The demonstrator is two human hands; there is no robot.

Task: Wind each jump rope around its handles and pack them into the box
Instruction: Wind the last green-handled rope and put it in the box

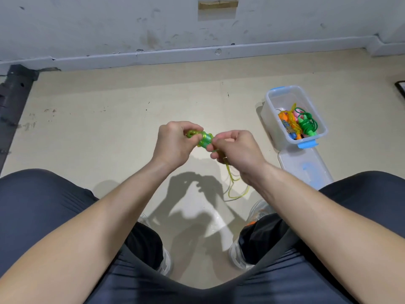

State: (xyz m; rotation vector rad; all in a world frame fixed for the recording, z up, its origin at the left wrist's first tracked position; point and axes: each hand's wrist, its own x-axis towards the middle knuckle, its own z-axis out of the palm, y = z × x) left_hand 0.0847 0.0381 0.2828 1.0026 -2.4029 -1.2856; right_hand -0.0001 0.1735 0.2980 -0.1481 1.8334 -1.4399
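Jump rope [205, 140], green and see-through, is held up between both hands over the floor [109, 128], mid-scene. The left hand [173, 141] grips its left end, fingers curled tight. The right hand [237, 150] pinches the right end, fingers bent close together. Loose cord [232, 183] hangs below that hand. Far right, a clear box [269, 110] holds wound ropes [306, 125], with its lid [304, 170] lying just nearer.
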